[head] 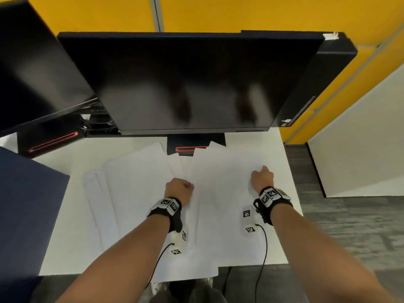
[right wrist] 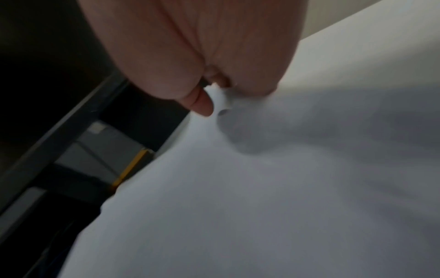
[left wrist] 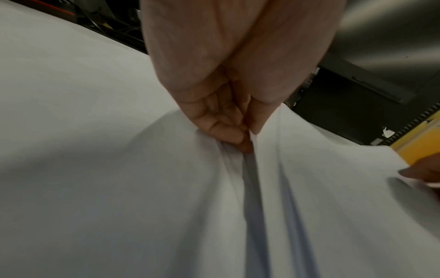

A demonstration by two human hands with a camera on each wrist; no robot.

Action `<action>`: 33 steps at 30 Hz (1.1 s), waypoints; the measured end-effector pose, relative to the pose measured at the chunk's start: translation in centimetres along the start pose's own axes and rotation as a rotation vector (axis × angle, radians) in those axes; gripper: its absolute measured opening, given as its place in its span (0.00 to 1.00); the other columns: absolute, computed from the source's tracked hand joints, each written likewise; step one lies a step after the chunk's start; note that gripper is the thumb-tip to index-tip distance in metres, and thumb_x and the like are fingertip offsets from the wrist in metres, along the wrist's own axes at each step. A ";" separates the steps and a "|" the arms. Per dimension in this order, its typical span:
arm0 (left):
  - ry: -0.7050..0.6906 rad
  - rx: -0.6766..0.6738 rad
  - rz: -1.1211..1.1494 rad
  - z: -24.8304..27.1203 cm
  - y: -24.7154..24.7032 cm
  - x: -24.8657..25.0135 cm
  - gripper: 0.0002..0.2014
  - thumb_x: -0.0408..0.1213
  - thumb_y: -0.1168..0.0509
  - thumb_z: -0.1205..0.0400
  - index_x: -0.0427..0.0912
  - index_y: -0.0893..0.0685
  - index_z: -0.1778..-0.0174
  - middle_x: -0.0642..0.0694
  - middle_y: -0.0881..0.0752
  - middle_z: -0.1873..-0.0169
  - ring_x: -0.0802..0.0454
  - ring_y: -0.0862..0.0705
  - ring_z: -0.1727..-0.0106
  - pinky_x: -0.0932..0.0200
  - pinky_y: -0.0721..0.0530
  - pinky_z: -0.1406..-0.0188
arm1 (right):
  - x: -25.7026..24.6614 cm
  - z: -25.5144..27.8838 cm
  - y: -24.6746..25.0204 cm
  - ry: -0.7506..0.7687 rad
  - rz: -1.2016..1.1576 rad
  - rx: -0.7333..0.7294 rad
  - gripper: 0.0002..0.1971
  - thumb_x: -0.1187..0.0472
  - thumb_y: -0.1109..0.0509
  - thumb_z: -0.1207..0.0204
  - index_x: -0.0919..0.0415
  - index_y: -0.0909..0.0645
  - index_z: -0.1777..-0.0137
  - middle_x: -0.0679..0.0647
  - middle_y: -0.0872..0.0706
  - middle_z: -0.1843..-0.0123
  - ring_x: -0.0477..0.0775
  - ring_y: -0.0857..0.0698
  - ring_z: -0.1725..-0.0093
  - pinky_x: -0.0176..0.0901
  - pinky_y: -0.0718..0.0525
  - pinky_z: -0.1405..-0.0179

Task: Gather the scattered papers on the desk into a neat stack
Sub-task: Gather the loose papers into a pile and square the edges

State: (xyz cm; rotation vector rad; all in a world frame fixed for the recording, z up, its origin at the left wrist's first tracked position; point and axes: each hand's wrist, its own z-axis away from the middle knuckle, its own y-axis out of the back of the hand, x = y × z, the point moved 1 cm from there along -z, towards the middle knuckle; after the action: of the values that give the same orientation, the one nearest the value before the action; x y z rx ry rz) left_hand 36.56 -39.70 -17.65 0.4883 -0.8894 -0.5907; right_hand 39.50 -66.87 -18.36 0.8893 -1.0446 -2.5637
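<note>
Several white papers (head: 135, 184) lie spread and overlapping across the white desk (head: 65, 226). Both hands hold one large white sheet (head: 220, 193) in the middle right. My left hand (head: 180, 189) pinches its left edge; the left wrist view shows the left hand (left wrist: 238, 131) with curled fingers and thumb clamped on a lifted paper fold (left wrist: 257, 169). My right hand (head: 261, 177) grips the sheet's right side; in the right wrist view the right hand (right wrist: 212, 97) has a paper edge (right wrist: 221, 101) pinched between thumb and fingers.
A large dark monitor (head: 185, 84) hangs over the desk's back, its stand base (head: 192, 147) partly under papers. A second monitor (head: 32, 73) stands at left, a dark blue panel (head: 26, 211) at lower left. The desk's right edge (head: 294, 193) drops to grey floor.
</note>
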 end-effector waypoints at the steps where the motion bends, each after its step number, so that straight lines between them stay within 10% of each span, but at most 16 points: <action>1: -0.007 0.009 -0.007 0.1 0.1 0.2 0.13 0.44 0.33 0.17 0.42 0.06 0.51 0.43 0.06 0.50 0.42 0.11 0.42 0.61 0.17 0.43 | -0.2 0.2 -0.3 0.055 -0.042 -0.045 0.28 0.64 0.44 0.17 0.67 0.39 0.17 0.67 0.31 0.20 0.68 0.27 0.24 0.50 0.29 0.26; 6: -0.005 0.065 -0.081 2.9 1.6 -0.5 0.21 0.57 0.31 0.20 0.43 0.10 0.43 0.46 0.07 0.51 0.44 0.11 0.44 0.58 0.17 0.41 | 3.3 1.9 0.8 -0.010 0.087 0.090 0.29 0.54 0.39 0.18 0.67 0.34 0.19 0.71 0.29 0.24 0.72 0.27 0.26 0.57 0.29 0.28; 9: -0.005 -0.023 -0.153 5.3 0.6 -2.1 0.16 0.52 0.29 0.21 0.41 0.10 0.61 0.43 0.07 0.58 0.44 0.09 0.52 0.56 0.12 0.48 | 6.5 4.1 -0.5 -0.048 0.216 0.062 0.27 0.55 0.40 0.16 0.71 0.34 0.23 0.74 0.30 0.27 0.73 0.26 0.30 0.56 0.28 0.30; 15: -0.021 -0.059 -0.077 7.6 -0.9 -4.9 0.13 0.49 0.30 0.20 0.44 0.07 0.53 0.47 0.06 0.55 0.48 0.09 0.51 0.59 0.13 0.45 | 8.9 7.7 -3.0 0.006 0.187 -0.049 0.31 0.58 0.37 0.18 0.64 0.39 0.17 0.71 0.33 0.23 0.73 0.29 0.27 0.57 0.28 0.29; 22: 0.331 0.492 -0.083 4.0 7.5 -13.2 0.44 0.68 0.34 0.33 0.42 0.25 0.26 0.36 0.21 0.33 0.34 0.23 0.32 0.38 0.20 0.33 | 8.7 6.5 -1.3 -0.043 -0.041 0.007 0.34 0.51 0.32 0.21 0.65 0.35 0.18 0.69 0.33 0.23 0.73 0.25 0.29 0.57 0.27 0.28; 26: 0.461 0.446 0.030 2.2 8.8 -13.8 0.56 0.74 0.31 0.43 0.43 0.32 0.24 0.38 0.27 0.32 0.34 0.24 0.31 0.33 0.19 0.35 | 6.9 6.9 -3.3 0.125 -0.076 -0.122 0.36 0.48 0.29 0.28 0.61 0.29 0.21 0.64 0.21 0.26 0.64 0.18 0.32 0.54 0.21 0.29; 33: 0.243 0.455 -0.009 1.1 9.6 -12.8 0.29 0.56 0.27 0.26 0.40 0.18 0.36 0.39 0.15 0.43 0.36 0.16 0.40 0.41 0.19 0.38 | 6.1 6.8 -2.9 0.039 -0.175 -0.007 0.33 0.56 0.27 0.25 0.61 0.31 0.20 0.64 0.24 0.24 0.65 0.21 0.29 0.49 0.23 0.31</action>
State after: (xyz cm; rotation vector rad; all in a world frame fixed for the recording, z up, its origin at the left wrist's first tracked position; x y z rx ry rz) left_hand 31.95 -24.41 -18.42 0.9543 -0.7876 -0.3236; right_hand 30.53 -63.65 -19.33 1.0682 -0.9866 -2.6768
